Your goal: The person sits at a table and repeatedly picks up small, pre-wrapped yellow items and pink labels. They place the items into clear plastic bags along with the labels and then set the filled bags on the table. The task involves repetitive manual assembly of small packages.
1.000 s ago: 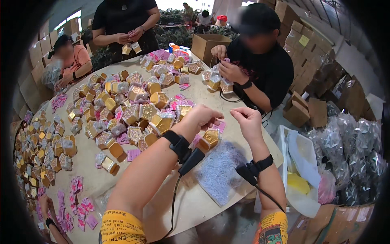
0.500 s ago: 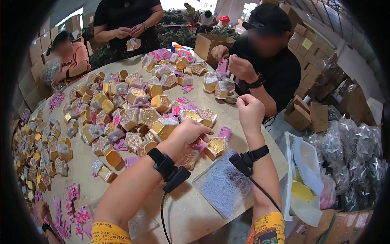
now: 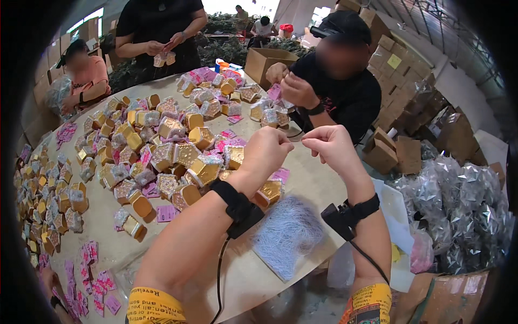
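Bare tabletop [image 3: 318,183] open beneath the left hand [image 3: 265,153] and right hand [image 3: 330,147], bounded close on the left by a dense heap of gold boxes [image 3: 162,156], with one gold box [image 3: 268,192] just below the left wrist. Near edge partly taken by a bundle of white ties [image 3: 286,235]; clear strip of table left of it, toward pink tags [image 3: 89,275]. Far side blocked by a seated person [image 3: 340,86] working close; right side crowded by silver bags [image 3: 458,210] and cartons [image 3: 396,154].
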Tool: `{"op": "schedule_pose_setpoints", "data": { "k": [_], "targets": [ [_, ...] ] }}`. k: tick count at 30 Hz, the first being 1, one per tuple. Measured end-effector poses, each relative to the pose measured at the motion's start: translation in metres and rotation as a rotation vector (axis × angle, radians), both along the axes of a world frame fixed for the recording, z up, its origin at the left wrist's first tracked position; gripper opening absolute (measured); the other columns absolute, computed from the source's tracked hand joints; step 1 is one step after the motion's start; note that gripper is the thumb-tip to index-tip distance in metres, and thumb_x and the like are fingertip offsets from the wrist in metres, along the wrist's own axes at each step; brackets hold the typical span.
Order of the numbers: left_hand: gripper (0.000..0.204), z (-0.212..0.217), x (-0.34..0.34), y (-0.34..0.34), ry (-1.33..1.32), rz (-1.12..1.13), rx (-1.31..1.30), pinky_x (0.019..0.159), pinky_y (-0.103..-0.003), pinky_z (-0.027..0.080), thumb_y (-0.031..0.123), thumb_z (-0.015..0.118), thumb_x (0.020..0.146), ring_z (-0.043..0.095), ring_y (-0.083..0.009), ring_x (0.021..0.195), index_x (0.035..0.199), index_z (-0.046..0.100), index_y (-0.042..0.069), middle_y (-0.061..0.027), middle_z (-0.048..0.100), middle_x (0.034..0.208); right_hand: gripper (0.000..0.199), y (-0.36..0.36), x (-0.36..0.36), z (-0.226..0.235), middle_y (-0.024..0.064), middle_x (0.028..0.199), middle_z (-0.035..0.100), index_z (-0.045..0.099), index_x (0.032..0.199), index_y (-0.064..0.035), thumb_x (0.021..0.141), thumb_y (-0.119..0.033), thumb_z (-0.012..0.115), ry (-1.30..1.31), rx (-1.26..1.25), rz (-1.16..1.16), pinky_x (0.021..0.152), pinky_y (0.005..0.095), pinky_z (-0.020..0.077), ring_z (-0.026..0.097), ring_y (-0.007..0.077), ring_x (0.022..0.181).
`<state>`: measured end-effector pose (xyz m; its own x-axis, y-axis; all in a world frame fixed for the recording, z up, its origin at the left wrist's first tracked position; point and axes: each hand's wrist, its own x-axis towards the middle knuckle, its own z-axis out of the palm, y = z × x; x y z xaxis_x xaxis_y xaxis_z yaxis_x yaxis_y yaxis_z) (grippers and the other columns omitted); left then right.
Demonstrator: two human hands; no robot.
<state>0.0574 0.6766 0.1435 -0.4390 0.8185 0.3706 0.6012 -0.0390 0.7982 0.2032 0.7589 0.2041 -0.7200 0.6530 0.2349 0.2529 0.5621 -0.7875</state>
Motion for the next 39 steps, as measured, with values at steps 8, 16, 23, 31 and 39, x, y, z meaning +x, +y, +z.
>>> {"op": "schedule_pose_setpoints", "data": {
  "k": [8, 16, 23, 31, 39],
  "targets": [
    [0.023, 0.009, 0.002, -0.004, -0.308, -0.162, 0.001, 0.045, -0.025, 0.04, 0.017, 0.072, 0.078, 0.053, -0.0079, 0.053, 0.089, 0.071, -0.003, -0.0039, 0.062, 0.067, 0.017, -0.006, 0.014, 0.07, 0.018, 0.067, 0.064, 0.07, 0.079, 0.0033, 0.07, -0.011, 0.065, -0.266, 0.452, -0.075, 0.061, 0.0334, 0.0492, 0.063, 0.0239, 0.06],
    [0.024, -0.017, -0.017, -0.023, -0.387, -0.21, -0.185, 0.045, -0.024, 0.04, 0.017, 0.074, 0.075, 0.052, -0.0073, 0.052, 0.09, 0.071, -0.002, -0.0023, 0.063, 0.067, 0.016, 0.003, -0.003, 0.08, 0.0188, 0.075, 0.065, 0.071, 0.08, -0.0007, 0.071, -0.013, 0.066, -0.315, 0.704, -0.191, 0.068, 0.0372, 0.0508, 0.065, 0.0315, 0.071],
    [0.024, -0.033, -0.036, -0.035, -0.392, -0.189, -0.185, 0.049, -0.029, 0.044, 0.018, 0.074, 0.072, 0.053, -0.0106, 0.053, 0.086, 0.073, -0.002, -0.0054, 0.063, 0.064, 0.019, 0.017, -0.012, 0.078, 0.0174, 0.066, 0.064, 0.068, 0.081, 0.0061, 0.071, -0.01, 0.065, -0.284, 0.695, -0.179, 0.061, 0.0323, 0.0485, 0.064, 0.0228, 0.062],
    [0.024, -0.036, -0.038, -0.046, -0.334, -0.2, -0.237, 0.059, -0.025, 0.047, 0.014, 0.071, 0.077, 0.06, -0.0096, 0.065, 0.094, 0.07, -0.003, -0.0065, 0.067, 0.075, 0.02, 0.016, -0.022, 0.049, 0.0212, 0.069, 0.064, 0.068, 0.078, 0.005, 0.068, -0.011, 0.065, -0.376, 0.706, -0.048, 0.062, 0.0342, 0.0498, 0.064, 0.0283, 0.063],
    [0.045, -0.008, -0.025, -0.085, -0.374, -0.176, -0.193, 0.064, -0.024, 0.049, 0.021, 0.077, 0.074, 0.06, -0.0115, 0.072, 0.11, 0.065, -0.003, -0.0083, 0.066, 0.086, 0.013, -0.023, -0.013, 0.038, 0.0177, 0.07, 0.064, 0.07, 0.074, -0.0012, 0.068, -0.012, 0.065, -0.221, 0.672, -0.028, 0.065, 0.0386, 0.0503, 0.064, 0.0297, 0.067]
  ]
}}
